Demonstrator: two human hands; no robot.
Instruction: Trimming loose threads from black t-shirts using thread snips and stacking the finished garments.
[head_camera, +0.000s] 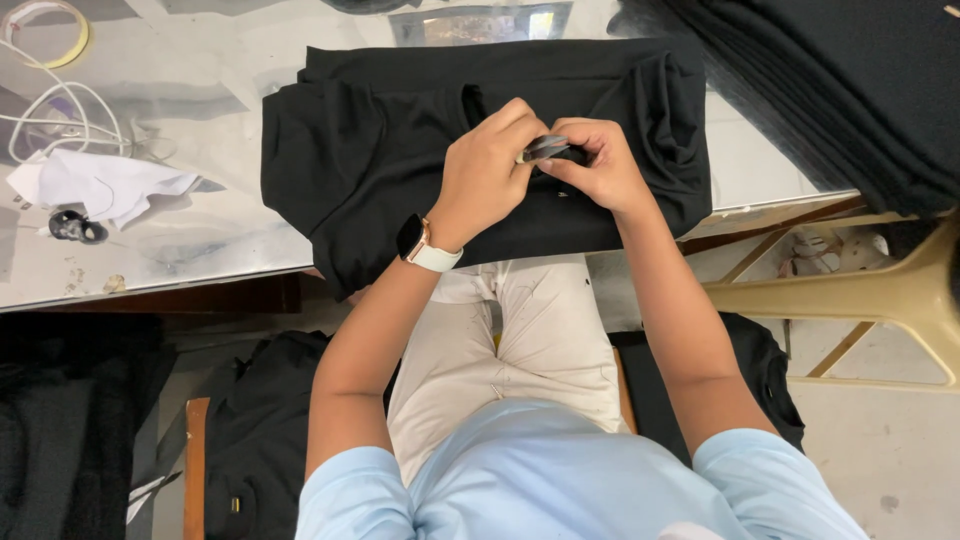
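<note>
Right, a small dark glossy tag (547, 149) is pinched between both hands over the folded black garment (400, 150), its long axis running roughly left to right. The left hand (487, 165) and right hand (597, 160) press together fingertip to fingertip, seemingly attaching it; next calls for steady pressure. White cloth (100, 183) lies left of the garment.

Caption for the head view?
Both hands, left hand and right hand, pinch a small dark item over folded black garment.
</note>
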